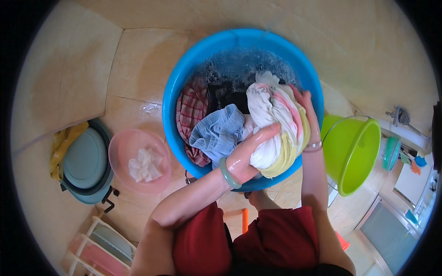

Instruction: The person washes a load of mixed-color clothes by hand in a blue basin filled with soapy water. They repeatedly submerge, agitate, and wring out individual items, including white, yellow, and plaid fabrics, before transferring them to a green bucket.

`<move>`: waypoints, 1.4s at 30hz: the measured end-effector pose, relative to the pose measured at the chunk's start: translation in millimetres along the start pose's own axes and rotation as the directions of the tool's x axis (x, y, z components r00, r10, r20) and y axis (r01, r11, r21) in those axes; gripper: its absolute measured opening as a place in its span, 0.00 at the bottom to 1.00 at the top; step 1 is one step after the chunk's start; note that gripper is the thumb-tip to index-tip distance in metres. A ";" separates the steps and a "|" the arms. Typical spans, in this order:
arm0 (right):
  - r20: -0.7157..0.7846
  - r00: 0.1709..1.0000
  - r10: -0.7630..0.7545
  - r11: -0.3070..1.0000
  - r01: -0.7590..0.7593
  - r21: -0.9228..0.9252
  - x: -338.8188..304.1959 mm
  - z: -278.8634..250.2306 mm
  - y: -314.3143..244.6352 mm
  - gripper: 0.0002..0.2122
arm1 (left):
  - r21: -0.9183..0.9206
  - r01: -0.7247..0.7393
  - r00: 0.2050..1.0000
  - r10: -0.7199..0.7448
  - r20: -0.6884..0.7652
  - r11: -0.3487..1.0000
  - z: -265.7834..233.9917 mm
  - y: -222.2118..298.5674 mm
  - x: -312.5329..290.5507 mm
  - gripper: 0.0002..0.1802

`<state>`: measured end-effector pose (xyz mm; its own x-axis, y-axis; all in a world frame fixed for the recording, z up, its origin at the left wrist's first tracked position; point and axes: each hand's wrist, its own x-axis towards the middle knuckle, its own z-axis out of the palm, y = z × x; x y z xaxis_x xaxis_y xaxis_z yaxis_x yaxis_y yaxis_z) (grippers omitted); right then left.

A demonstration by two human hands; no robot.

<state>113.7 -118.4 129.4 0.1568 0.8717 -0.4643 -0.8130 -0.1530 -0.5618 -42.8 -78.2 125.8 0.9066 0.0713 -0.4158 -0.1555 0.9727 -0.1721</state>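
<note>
A big blue tub (169,94) stands in front of me with sudsy water (239,57) at its far side. Between my two hands is a wet bundle of laundry (271,117), white with yellow and pink parts, raised over the tub's right side. My left hand (251,154), below a green bangle, grips it from the near left. On the far right of the bundle my right hand (309,106) is wrapped round it, its fingertips partly hidden. Light blue elastic-waisted clothing (218,131), a red checked cloth (191,110) and dark clothing (225,97) lie in the tub.
A pink basin (120,158) holding a crumpled white cloth (146,165) sits left of the tub. Beyond it are grey-green basins (85,158) with a yellow cloth (69,147). A lime-green bucket (343,152) lies tilted at the right, near a wall tap (398,115).
</note>
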 end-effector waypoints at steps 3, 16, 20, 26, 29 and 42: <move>0.063 0.997 0.044 0.995 -0.049 0.086 -18.9 11.9 15.3 0.35 | -0.263 0.054 0.991 -0.019 0.134 0.963 -0.4 -0.2 -9.6 0.26; 0.080 0.990 -0.114 0.878 0.063 0.474 4.1 20.6 47.9 0.44 | -0.327 -0.024 0.964 0.108 0.243 0.945 -15.8 -26.7 -15.1 0.26; 0.294 0.923 -0.248 0.813 0.033 0.582 14.3 3.6 41.3 0.47 | -0.417 0.095 0.961 0.026 0.275 0.904 -23.3 -24.6 -19.4 0.24; 0.239 0.941 -0.240 0.891 0.115 0.439 10.7 -22.1 19.7 0.30 | -0.191 0.077 0.990 -0.052 0.135 0.979 -11.5 -16.1 -18.0 0.36; 0.080 0.988 -0.132 0.948 0.102 0.303 4.0 -8.0 10.4 0.23 | 0.254 -0.098 0.995 0.086 0.059 0.962 -0.4 -15.4 -23.7 0.41; -0.117 0.953 -0.281 0.862 0.197 -0.467 -8.0 51.4 -5.9 0.21 | 0.820 -0.368 0.866 0.484 0.129 0.440 -1.0 -20.1 -5.8 0.43</move>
<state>88.4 -100.5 171.7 0.4436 0.8186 -0.3648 -0.4084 -0.1776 -0.8953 -45.3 -98.4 130.8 0.7601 0.5608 -0.3283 -0.0801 0.5823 0.8090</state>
